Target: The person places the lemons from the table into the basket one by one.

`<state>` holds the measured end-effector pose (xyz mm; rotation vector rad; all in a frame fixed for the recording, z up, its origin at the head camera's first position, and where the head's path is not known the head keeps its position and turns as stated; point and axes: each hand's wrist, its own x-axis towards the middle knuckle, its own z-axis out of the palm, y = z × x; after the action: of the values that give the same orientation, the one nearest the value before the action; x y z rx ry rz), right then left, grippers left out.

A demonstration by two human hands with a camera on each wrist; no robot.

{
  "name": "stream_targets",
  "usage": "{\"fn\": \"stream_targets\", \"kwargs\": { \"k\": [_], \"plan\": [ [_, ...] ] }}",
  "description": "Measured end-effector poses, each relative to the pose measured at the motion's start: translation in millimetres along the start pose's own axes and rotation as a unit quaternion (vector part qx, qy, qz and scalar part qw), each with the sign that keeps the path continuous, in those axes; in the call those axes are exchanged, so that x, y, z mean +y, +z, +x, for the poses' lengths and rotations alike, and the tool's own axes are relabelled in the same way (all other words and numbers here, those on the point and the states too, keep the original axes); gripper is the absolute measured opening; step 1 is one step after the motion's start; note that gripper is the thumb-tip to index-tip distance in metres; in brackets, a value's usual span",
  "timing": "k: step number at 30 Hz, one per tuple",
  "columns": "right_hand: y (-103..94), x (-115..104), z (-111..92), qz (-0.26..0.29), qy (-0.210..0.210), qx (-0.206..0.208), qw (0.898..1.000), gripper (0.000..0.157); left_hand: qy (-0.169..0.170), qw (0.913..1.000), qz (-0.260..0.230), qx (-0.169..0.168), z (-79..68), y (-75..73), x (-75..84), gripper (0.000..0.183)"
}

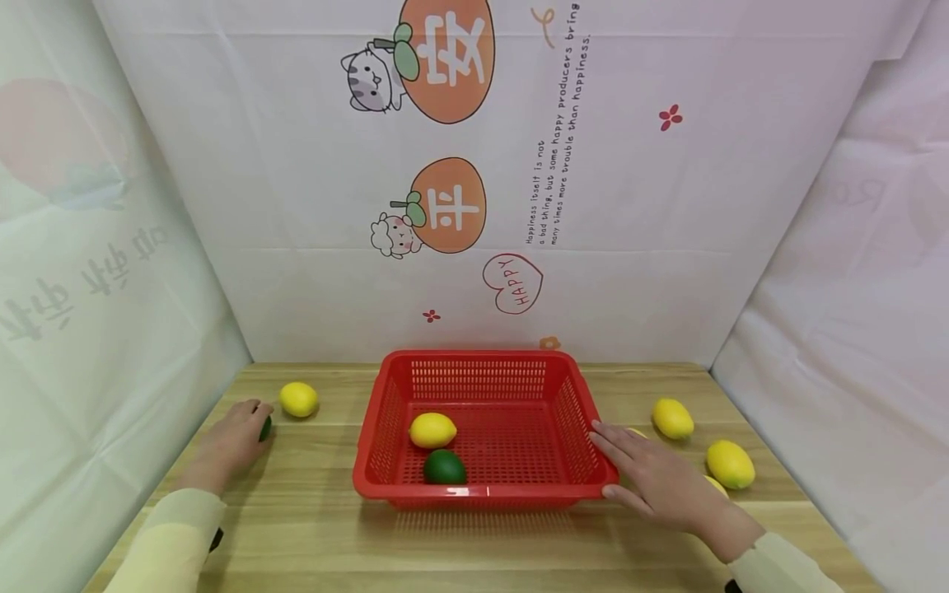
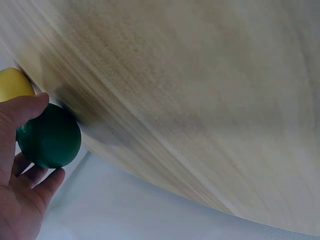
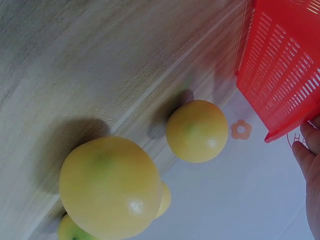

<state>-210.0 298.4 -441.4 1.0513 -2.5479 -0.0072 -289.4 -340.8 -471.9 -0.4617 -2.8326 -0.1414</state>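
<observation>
My left hand (image 1: 231,445) is at the left side of the table, holding a smooth dark green fruit (image 2: 52,137) between thumb and fingers. Just beyond it lies a yellow lemon (image 1: 299,399), partly behind the thumb in the left wrist view. A red plastic basket (image 1: 519,492) stands in the middle, with one lemon (image 1: 432,430) and another dark green fruit (image 1: 445,468) in its left part. With its fingers extended, my right hand (image 1: 660,478) touches the basket's right rim near the front corner. Beneath and beside that hand lie several lemons (image 1: 730,464), some partly hidden by it.
Wooden table (image 1: 296,527) carries everything. A printed white cloth (image 1: 630,272) rises behind its back edge, and white cloth walls (image 1: 853,329) flank both sides. Another lemon (image 1: 672,418) sits toward the back right.
</observation>
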Motion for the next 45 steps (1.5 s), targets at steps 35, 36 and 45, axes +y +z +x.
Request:
{"fn": "stream_targets", "kwargs": {
  "k": [35, 36, 45],
  "plan": [
    [-0.7, -1.8, -0.9, 0.0, 0.001, 0.001, 1.0, 0.067, 0.026, 0.9989, 0.036, 0.018, -1.6, 9.5, -4.1, 0.042],
    [-0.9, -1.9, -0.9, 0.0, 0.001, 0.002, 1.0, 0.067, 0.027, 0.9987, 0.037, 0.02, -2.2, 8.9, -4.0, 0.043],
    [-1.1, -1.5, -0.1, 0.001, -0.004, 0.007, 1.0, 0.066, 0.047, 0.9972, 0.034, 0.047, -4.4, 2.0, -6.1, 0.048]
  ]
}}
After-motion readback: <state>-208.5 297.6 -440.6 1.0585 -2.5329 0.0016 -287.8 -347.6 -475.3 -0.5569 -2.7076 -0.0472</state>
